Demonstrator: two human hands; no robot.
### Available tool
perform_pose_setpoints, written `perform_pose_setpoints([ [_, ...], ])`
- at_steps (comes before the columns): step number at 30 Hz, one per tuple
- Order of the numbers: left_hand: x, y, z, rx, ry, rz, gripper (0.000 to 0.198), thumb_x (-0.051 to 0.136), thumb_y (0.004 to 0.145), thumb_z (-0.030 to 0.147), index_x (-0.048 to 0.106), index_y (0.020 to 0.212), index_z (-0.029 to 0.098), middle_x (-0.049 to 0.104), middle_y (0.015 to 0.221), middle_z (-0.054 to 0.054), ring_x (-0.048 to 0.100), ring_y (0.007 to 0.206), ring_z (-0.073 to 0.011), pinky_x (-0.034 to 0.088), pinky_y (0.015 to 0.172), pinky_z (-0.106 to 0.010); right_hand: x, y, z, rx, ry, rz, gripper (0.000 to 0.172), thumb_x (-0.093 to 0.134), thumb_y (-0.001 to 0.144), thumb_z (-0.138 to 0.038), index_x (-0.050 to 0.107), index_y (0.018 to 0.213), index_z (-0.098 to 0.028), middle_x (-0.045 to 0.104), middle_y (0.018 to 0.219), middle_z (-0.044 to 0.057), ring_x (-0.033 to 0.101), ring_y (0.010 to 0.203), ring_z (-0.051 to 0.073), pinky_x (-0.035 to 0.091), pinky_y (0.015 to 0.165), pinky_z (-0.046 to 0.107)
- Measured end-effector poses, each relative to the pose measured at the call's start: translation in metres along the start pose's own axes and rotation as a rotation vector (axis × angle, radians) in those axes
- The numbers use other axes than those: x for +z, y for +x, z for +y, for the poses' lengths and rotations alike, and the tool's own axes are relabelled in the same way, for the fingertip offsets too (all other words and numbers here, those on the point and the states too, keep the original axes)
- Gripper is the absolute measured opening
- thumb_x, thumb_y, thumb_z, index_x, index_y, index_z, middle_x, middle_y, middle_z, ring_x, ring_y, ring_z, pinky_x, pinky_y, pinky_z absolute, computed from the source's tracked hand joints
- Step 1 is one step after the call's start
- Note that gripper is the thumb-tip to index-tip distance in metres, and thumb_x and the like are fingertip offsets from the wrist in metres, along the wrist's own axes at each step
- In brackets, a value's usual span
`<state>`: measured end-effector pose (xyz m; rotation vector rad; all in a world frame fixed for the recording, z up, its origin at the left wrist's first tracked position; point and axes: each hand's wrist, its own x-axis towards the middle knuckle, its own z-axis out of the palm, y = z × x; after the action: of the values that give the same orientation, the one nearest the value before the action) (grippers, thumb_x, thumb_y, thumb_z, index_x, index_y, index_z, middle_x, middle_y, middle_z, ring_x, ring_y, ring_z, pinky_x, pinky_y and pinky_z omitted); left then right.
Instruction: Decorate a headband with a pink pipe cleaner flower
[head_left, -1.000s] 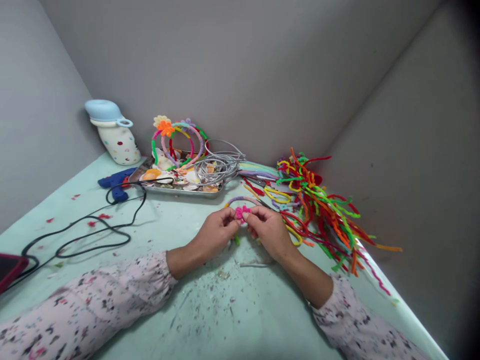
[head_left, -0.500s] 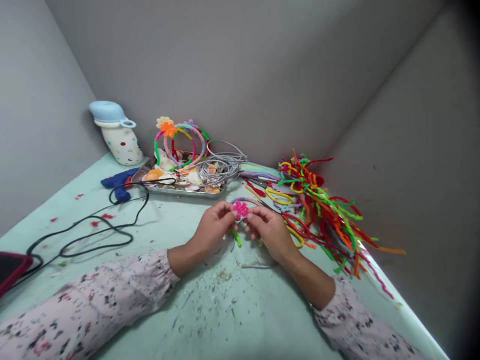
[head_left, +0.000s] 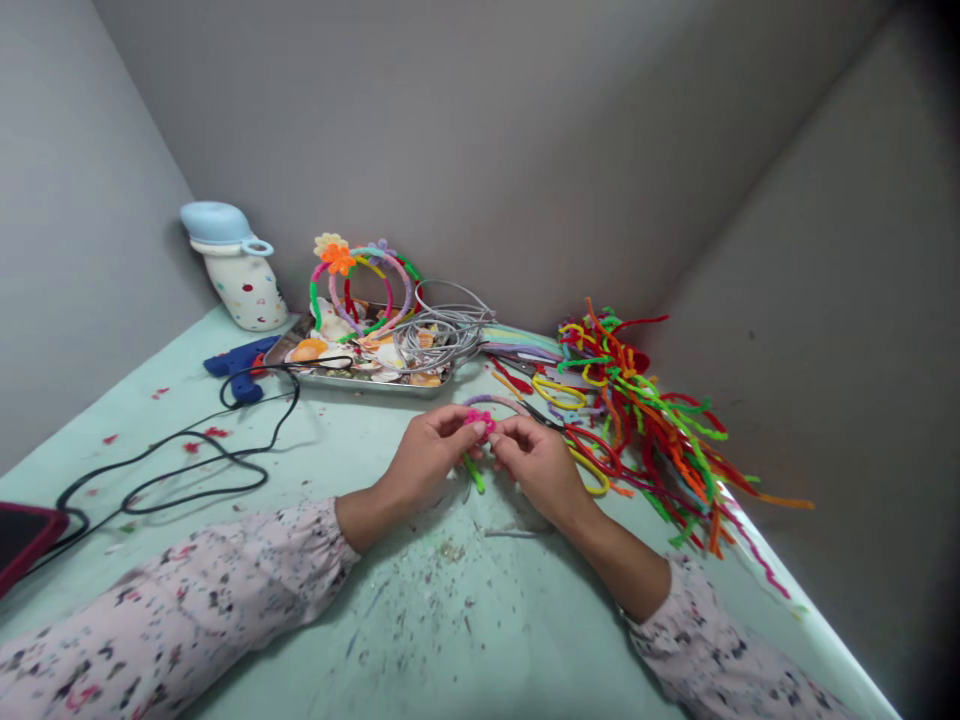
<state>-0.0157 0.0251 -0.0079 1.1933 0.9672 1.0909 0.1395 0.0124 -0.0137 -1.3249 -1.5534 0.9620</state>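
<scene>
I stood near and saw a small bright-pink flower of fuzzy stem (head_left: 481, 421) held exactly between the two hands, at the tips of their fingers. The left hand (head_left: 427, 455) was pinching it, with the thumb over its front; the right hand (head_left: 545, 465) was closed at its right edge, fingertips also seeming to grip it. Neither hand was clearly nearer. The flower was roundish, so I could find no long axis, and the thumb covered part of it. Just beyond the hands lay a curved fuzzy band in purple and pale pink (head_left: 504, 401), its arch running from left to right. A bright-green fuzzy end (head_left: 475, 474) showed below the left fingers. Scissors with red handles (head_left: 596, 450) rested just beside the right hand.
</scene>
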Motion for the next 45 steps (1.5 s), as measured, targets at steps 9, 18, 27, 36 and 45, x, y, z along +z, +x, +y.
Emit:
perform_pose_setpoints([
  [9, 0.001, 0.001, -0.005, -0.094, -0.169, 0.067, 0.023, 0.076, 0.068, 0.03, 0.069, 0.084, 0.015, 0.071, 0.08, -0.005, 0.063, 0.072, -0.0136, 0.049, 0.067, -0.025, 0.007, -0.003, -0.002, -0.036, -0.078, 0.128, 0.016, 0.058, 0.078, -0.032, 0.063, 0.074, -0.018, 0.061, 0.063, -0.001, 0.051, 0.055, 0.013, 0.04, 0.054, 0.023],
  [18, 0.005, -0.004, 0.0, -0.004, -0.171, 0.133, 0.022, 0.076, 0.068, 0.029, 0.068, 0.082, 0.014, 0.07, 0.076, -0.004, 0.063, 0.07, -0.0129, 0.05, 0.07, -0.026, 0.015, -0.009, -0.017, 0.096, 0.075, 0.128, 0.016, 0.057, 0.077, -0.031, 0.062, 0.07, -0.017, 0.055, 0.051, -0.003, 0.046, 0.046, 0.01, 0.036, 0.046, 0.021],
  [27, 0.005, -0.002, -0.002, -0.046, -0.171, 0.167, 0.025, 0.077, 0.066, 0.03, 0.067, 0.083, 0.013, 0.07, 0.077, -0.004, 0.063, 0.067, -0.0122, 0.05, 0.065, -0.025, 0.014, -0.006, -0.012, 0.121, 0.12, 0.116, 0.019, 0.057, 0.078, -0.036, 0.062, 0.074, -0.018, 0.054, 0.052, -0.003, 0.043, 0.043, 0.011, 0.033, 0.042, 0.023],
  [36, 0.005, -0.003, -0.002, -0.063, -0.118, 0.078, 0.027, 0.075, 0.069, 0.026, 0.069, 0.091, 0.013, 0.071, 0.081, -0.005, 0.063, 0.073, -0.0129, 0.049, 0.067, -0.024, 0.002, 0.001, -0.004, -0.062, 0.06, 0.181, 0.019, 0.058, 0.081, -0.036, 0.064, 0.084, -0.019, 0.064, 0.073, 0.001, 0.054, 0.062, 0.014, 0.041, 0.057, 0.024],
  [45, 0.005, -0.003, -0.001, -0.097, -0.171, 0.071, 0.017, 0.073, 0.067, 0.021, 0.068, 0.08, 0.012, 0.068, 0.069, -0.003, 0.06, 0.064, -0.0106, 0.046, 0.063, -0.022, 0.006, -0.002, -0.001, -0.094, 0.012, 0.126, 0.013, 0.055, 0.081, -0.028, 0.063, 0.076, -0.018, 0.064, 0.072, 0.001, 0.056, 0.065, 0.015, 0.044, 0.062, 0.026],
])
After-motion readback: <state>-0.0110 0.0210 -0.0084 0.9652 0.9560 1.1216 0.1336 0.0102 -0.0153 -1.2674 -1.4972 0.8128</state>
